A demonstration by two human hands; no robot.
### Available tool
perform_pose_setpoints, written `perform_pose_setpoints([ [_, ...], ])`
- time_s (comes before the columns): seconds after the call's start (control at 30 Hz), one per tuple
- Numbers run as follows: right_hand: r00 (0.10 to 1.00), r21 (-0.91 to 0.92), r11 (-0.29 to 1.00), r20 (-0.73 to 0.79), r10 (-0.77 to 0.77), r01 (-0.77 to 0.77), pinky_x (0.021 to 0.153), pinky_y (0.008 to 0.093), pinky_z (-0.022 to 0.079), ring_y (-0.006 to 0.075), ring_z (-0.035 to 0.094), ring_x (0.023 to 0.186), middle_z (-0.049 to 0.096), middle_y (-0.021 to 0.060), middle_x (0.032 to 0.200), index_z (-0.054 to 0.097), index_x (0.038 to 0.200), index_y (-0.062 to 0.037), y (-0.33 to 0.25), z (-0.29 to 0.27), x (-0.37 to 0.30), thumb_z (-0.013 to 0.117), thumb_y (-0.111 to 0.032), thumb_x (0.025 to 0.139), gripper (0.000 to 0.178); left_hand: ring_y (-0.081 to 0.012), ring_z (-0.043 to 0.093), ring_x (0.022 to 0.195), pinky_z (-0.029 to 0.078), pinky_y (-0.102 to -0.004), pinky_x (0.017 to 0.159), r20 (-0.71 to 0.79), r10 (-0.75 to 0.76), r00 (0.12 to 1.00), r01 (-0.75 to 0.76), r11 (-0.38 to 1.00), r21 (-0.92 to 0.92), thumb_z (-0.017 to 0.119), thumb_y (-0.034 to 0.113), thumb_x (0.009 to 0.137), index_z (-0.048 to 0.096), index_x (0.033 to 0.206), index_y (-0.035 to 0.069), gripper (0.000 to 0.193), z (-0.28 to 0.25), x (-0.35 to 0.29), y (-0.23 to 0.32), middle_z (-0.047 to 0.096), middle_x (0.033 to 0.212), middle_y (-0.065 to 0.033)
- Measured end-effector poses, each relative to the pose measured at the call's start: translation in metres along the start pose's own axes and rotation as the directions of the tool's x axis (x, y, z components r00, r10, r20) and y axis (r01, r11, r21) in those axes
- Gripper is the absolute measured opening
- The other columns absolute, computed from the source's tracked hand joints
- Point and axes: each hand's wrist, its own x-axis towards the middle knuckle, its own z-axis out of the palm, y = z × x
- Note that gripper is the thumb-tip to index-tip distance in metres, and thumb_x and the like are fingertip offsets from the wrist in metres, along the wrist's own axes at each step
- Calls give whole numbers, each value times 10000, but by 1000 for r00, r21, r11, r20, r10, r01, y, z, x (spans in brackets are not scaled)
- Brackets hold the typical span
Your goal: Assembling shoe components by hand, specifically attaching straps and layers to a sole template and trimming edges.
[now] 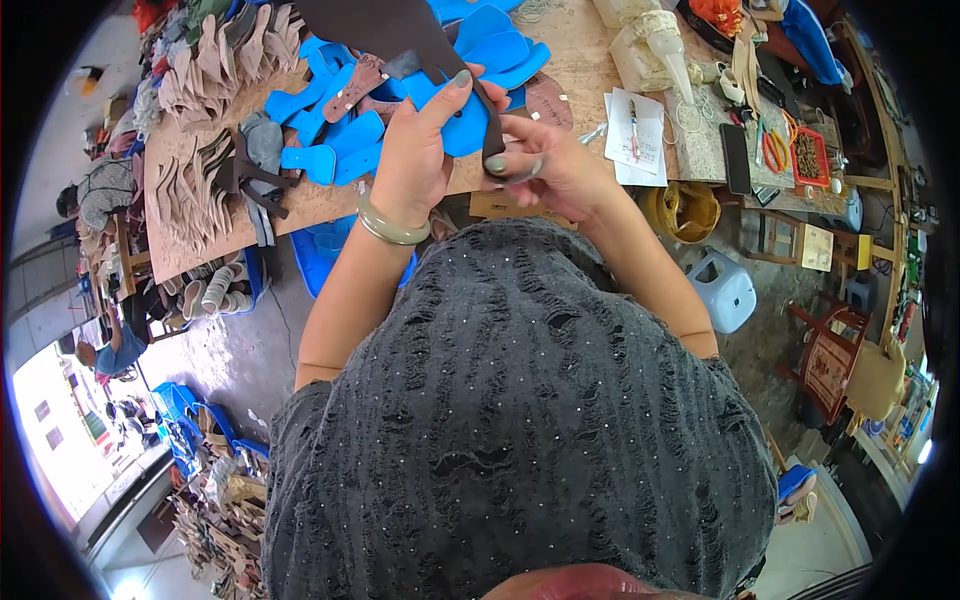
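A dark brown leather-like sheet [395,30], wide at the far end and tapering to a narrow strip, hangs between my hands over the table. My left hand [420,140], with a pale bangle at the wrist, grips the strip near its upper part, thumb on top. Lower down, my right hand [555,170] pinches the strip's near end between thumb and fingers. Beneath and beyond them lie several blue sole-shaped pieces [357,135]. A maroon sole-shaped piece [548,100] sits just beyond my right hand, partly hidden.
Stacks of tan shoe pieces [185,200] line the table's left side. To the right are a paper [620,165] with a pen, a dark phone [735,158], orange-handled scissors [775,150] and a red basket [812,158]. A yellow bucket [682,212] and grey-blue stool [722,290] stand below.
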Motion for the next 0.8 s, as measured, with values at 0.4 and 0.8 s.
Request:
perform_pose_setpoints([
  [0.4, 938, 55, 946, 122, -323, 319, 682, 269, 488, 182, 629, 798, 610, 100, 890, 415, 1295, -50, -14, -38, -6, 632, -141, 839, 513, -161, 596, 946, 492, -293, 808, 166, 78, 983, -84, 996, 27, 540, 190, 931, 549, 1130, 14, 266, 0, 6, 6, 644, 985, -101],
  [0.8, 848, -334, 865, -253, -465, 375, 589, 206, 452, 77, 599, 725, 651, 23, 844, 639, 1035, -12, -35, 19, -7, 605, -136, 891, 193, -192, 590, 985, 476, -328, 883, 185, 176, 967, -180, 984, 3, 536, 173, 933, 444, 1284, 6, 399, 16, 4, 11, 615, 1055, -107],
])
